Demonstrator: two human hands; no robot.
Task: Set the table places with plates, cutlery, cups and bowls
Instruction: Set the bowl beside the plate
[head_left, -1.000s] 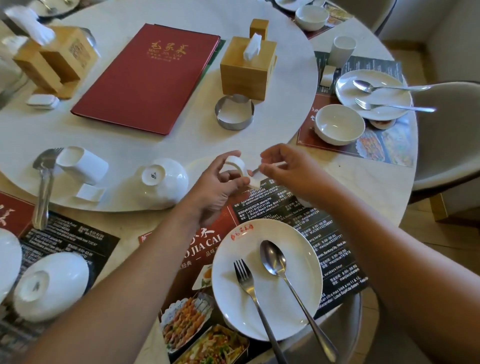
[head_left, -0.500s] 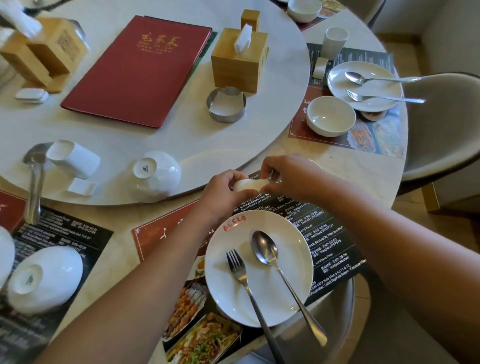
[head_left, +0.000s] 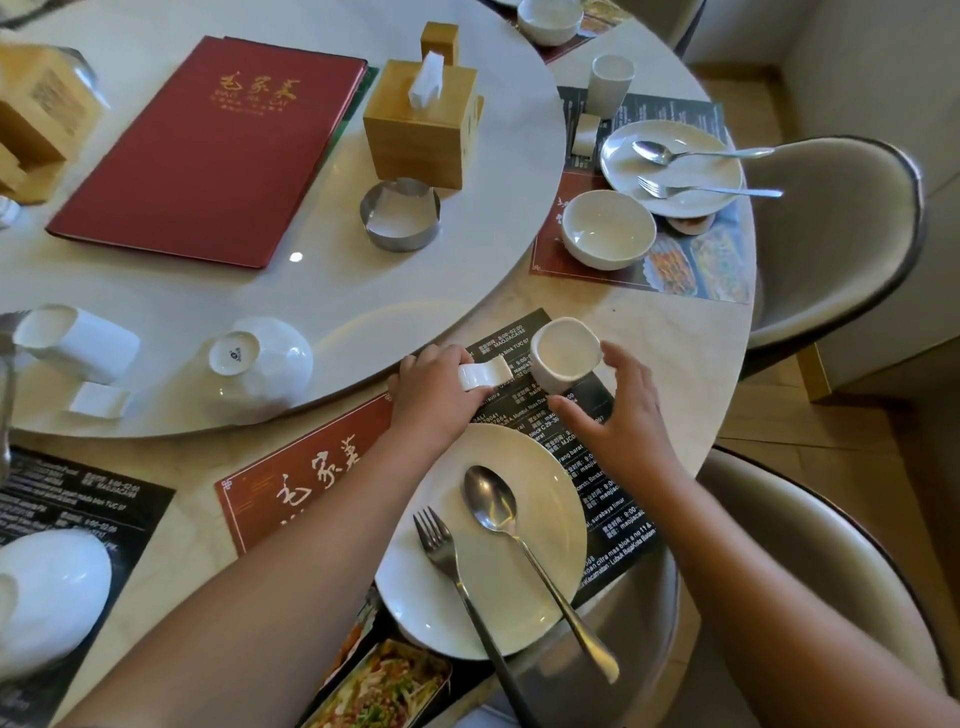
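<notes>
A white plate (head_left: 524, 597) lies on the near placemat (head_left: 311, 493) with a spoon (head_left: 488, 499) and a fork (head_left: 434, 535) on it. Just beyond the plate, my left hand (head_left: 431, 400) pinches a small white chopstick rest (head_left: 485, 375) low over the mat. To its right a white cup (head_left: 563, 358) stands upright on the mat. My right hand (head_left: 618, 421) hovers beside the cup, fingers spread and relaxed around it without gripping. An upturned bowl (head_left: 260, 358), a cup lying on its side (head_left: 78, 343) and another rest (head_left: 98, 400) sit on the turntable (head_left: 291, 291).
A set place at the right has a plate (head_left: 670, 166), bowl (head_left: 608, 228) and cup (head_left: 610, 83). The turntable carries a red menu (head_left: 218, 150), tissue box (head_left: 415, 124) and metal ring (head_left: 400, 213). Another upturned bowl (head_left: 52, 592) lies near left. Chairs (head_left: 831, 234) ring the table edge.
Both hands were joined over the mat holding the white pieces. Now the cup stands on the mat with my right hand opened off it, and my left hand keeps the rest.
</notes>
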